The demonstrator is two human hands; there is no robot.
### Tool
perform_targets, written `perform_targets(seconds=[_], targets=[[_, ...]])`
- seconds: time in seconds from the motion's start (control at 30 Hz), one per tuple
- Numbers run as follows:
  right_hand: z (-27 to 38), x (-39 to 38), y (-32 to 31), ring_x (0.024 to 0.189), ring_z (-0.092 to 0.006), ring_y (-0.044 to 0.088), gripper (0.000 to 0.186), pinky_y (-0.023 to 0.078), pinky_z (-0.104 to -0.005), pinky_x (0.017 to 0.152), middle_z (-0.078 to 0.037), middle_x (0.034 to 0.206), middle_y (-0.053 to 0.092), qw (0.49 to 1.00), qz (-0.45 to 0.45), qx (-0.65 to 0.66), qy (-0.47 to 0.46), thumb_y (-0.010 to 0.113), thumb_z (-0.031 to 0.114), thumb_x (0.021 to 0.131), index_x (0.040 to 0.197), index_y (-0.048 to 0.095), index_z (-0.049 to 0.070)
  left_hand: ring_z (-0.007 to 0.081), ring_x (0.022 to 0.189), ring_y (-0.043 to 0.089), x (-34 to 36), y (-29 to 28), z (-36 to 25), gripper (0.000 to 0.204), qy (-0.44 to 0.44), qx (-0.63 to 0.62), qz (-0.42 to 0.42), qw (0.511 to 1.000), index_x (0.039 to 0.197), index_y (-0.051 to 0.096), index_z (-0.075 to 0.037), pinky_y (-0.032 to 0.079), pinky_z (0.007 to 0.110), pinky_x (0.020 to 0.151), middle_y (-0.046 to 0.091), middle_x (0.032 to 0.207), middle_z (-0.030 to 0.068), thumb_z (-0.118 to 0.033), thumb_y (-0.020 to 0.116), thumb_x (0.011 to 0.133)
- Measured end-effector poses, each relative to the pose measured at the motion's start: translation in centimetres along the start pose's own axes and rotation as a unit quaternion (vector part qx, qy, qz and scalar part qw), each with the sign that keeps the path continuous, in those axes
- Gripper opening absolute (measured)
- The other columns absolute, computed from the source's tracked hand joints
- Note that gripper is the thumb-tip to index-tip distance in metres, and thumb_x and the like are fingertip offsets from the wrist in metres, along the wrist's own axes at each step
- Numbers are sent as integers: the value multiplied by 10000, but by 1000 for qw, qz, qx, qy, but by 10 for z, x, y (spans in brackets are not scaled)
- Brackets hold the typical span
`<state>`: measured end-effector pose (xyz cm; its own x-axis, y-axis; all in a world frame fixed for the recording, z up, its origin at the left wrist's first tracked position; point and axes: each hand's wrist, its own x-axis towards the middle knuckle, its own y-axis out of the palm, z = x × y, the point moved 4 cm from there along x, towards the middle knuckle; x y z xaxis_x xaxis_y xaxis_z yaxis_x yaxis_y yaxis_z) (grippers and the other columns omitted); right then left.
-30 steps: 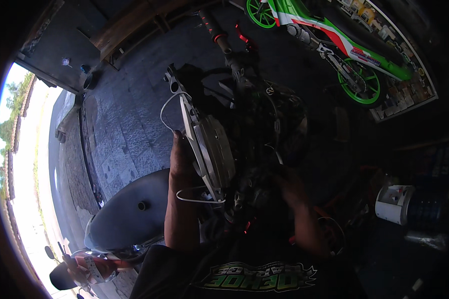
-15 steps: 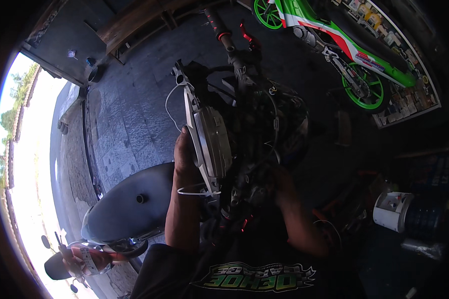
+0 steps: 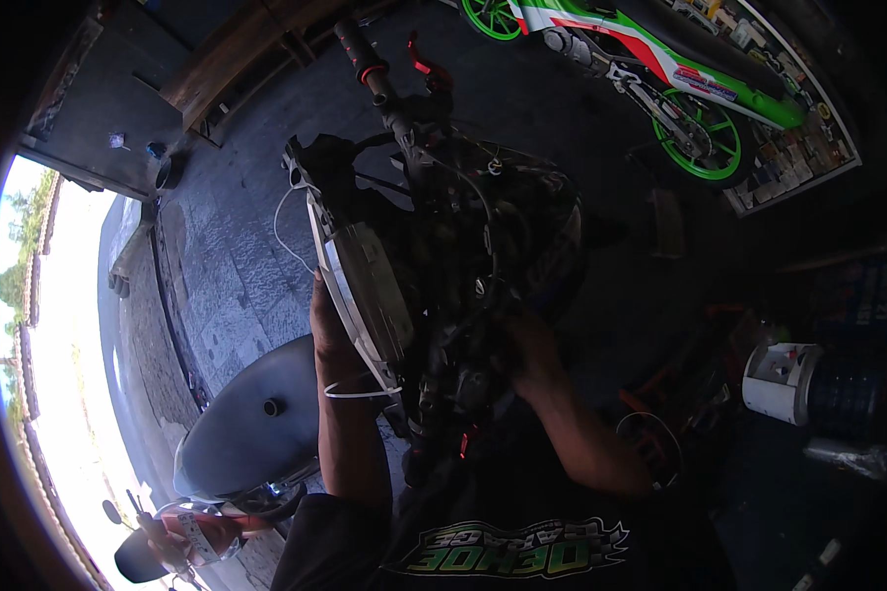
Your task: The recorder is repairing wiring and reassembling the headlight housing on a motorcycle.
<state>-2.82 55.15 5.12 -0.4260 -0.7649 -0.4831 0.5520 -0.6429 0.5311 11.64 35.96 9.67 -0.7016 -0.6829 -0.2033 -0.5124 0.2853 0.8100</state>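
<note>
**Desk:** What does the frame show, seen from above?

**Photographer:** A person in a dark workshop, bent over a stripped motorcycle [image 3: 463,256]. The left hand [image 3: 327,325] lies flat against the outer edge of a silver radiator [image 3: 365,286], which is mounted tilted on the machine's left side. The fingers rest along its rim, pressed to the metal rather than wrapped around it. A thin white cable [image 3: 360,392] crosses the left wrist.

**Desk:** And the other hand?

**Photographer:** The right hand [image 3: 527,345] reaches into the dark engine area just right of the radiator. Its fingers are buried among hoses and parts, so I cannot tell whether they are closed on anything.

**Desk:** Where does the bike stand?

**Photographer:** On the paved floor [image 3: 237,256] in the middle of the shop, its handlebar [image 3: 384,84] with a black-and-red grip pointing toward the top of the picture.

**Desk:** Any containers?

**Photographer:** A white canister-like unit [image 3: 779,379] stands at right, beside a dark ribbed drum [image 3: 852,399]; what is in either is not visible. A small round pot [image 3: 165,172] stands near the doorway at upper left, its inside too dark to read.

**Desk:** The surroundings?

**Photographer:** A grey scooter [image 3: 246,433] stands at lower left, just beside the person's left arm. A green, white and red motorcycle [image 3: 660,69] stands well apart at top right. Bright daylight shows outside at left.
</note>
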Motion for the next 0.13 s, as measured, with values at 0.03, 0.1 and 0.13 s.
perform_targets(seconds=[0.03,0.1,0.13], targets=[[2,-2,-1,838,-141,658,141,528,-290,715,-70,954,668,1000,-1,1,0,577,102,960,1074,632,38,292,1025,698,1,-2,0,558,3,6,-6,1000,1376,523,-40,632,411,810,647,1222,176,-470,411,1038],[1,-4,0,858,-192,669,194,538,-298,723,-89,991,660,991,35,124,36,592,117,954,1138,635,72,300,1036,695,1,-4,1,559,8,9,-2,1000,1395,509,-38,629,408,816,634,1254,182,-459,404,1042],[1,-4,-3,866,-229,676,254,540,-283,712,-122,1039,645,993,35,103,51,626,118,936,1188,619,90,300,1036,695,1,-3,2,559,9,9,-3,1000,1395,509,-38,629,408,816,634,1254,182,-459,404,1042]])
